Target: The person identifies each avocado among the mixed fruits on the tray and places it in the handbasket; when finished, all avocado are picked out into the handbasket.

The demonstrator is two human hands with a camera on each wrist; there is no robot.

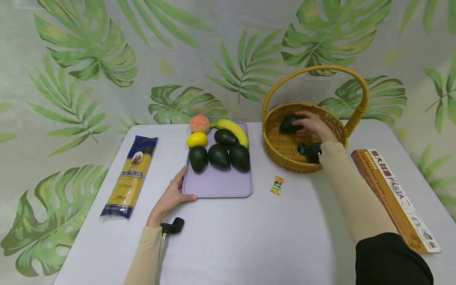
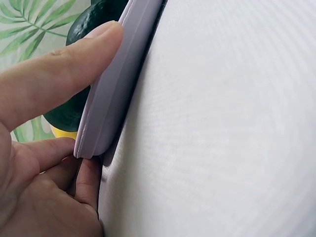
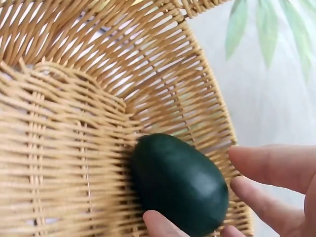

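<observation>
My left hand (image 1: 172, 195) holds the near left corner of the lilac tray (image 1: 217, 188), its thumb along the front edge and its fingers at the left side. On the tray lie several dark green avocados (image 1: 219, 156), a banana (image 1: 232, 131), a lemon (image 1: 196, 139) and a speckled peach (image 1: 200, 124) at the far corner. Inside the wicker basket (image 1: 285, 160), my right hand (image 1: 315, 126) is spread around another avocado (image 3: 180, 185). In the right wrist view its upper fingertips stand just off the avocado, while the thumb tip overlaps the lower side.
A blue and yellow pasta bag (image 1: 130, 176) lies left of the tray. Between tray and basket, nearer the front, is a small wrapped candy (image 1: 277, 185). On the right, a long pasta box (image 1: 395, 200) lies beside my forearm. The basket's tall handle (image 1: 317, 68) arches over the right hand.
</observation>
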